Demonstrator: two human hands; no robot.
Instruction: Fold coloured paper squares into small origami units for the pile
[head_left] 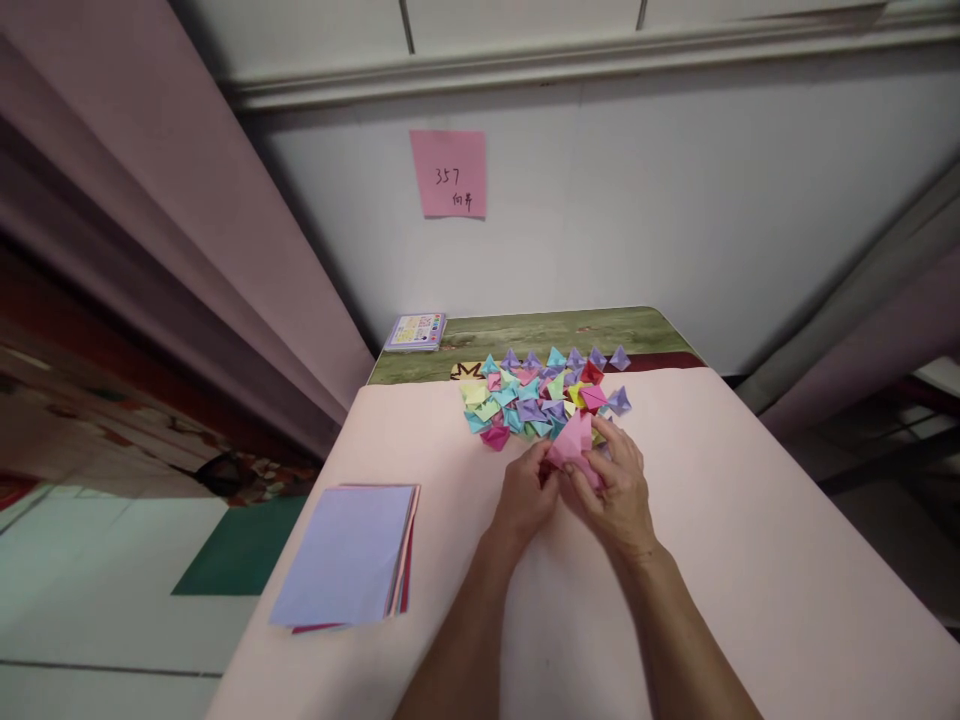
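A partly folded piece of pink origami paper (574,442) is held between both hands, raised a little over the table. My left hand (527,492) pinches its lower left corner, the fingers curled. From the right, my right hand (619,485) grips the same paper with thumb and fingers along its edge. Just beyond the hands lies a heap of small folded paper pieces (529,411) in purple, blue, green, yellow, pink and red. The hands hide the nearest part of that heap.
A stack of square coloured paper (345,555), lilac on top, lies at the left on the pink-covered table (712,480). A small stack of printed packs (416,332) sits at the far left corner. A pink note (450,174) is stuck to the wall behind. Curtains (225,180) hang at the left.
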